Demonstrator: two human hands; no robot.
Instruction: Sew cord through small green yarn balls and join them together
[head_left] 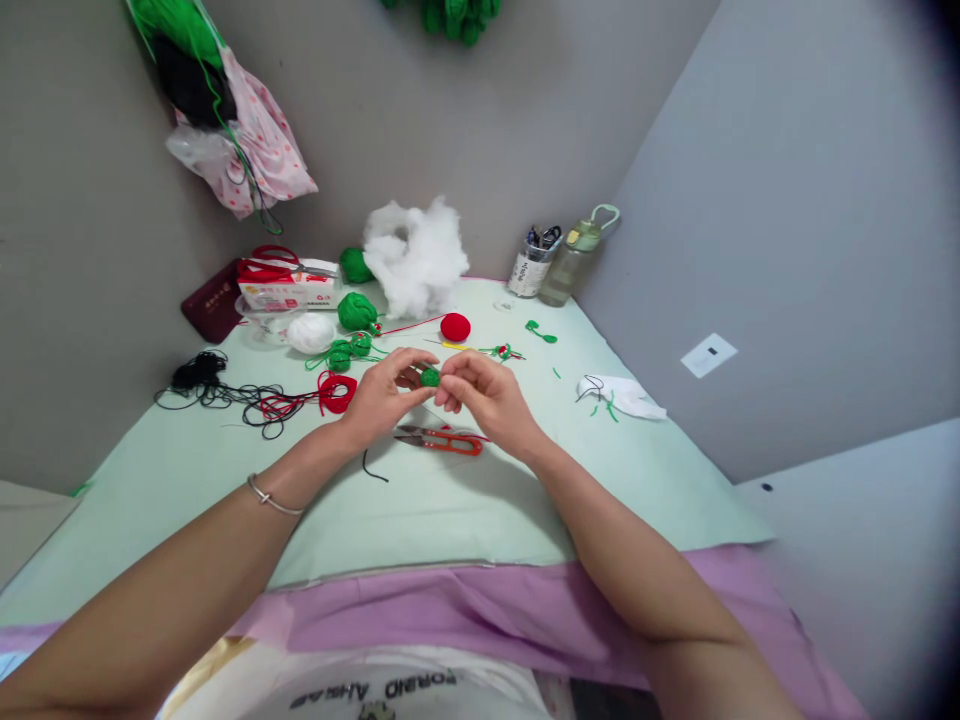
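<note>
Our left hand (381, 396): thumb and fingers curled partway, gripping small green piece (430, 378) between tips. Our right hand (487, 394): fingertips pinched close on piece's right edge; whether anything else sits between them, we cannot tell. We hold piece above surface (480, 520), beyond orange-handled snips (454, 443). Farther back: red yarn ball (455, 327), white stuffing (420, 262).

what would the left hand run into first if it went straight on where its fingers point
Beyond the small green piece it holds, the left hand would most likely meet the right hand, whose fingertips face it; exact depth is hard to judge from this one view.
</note>
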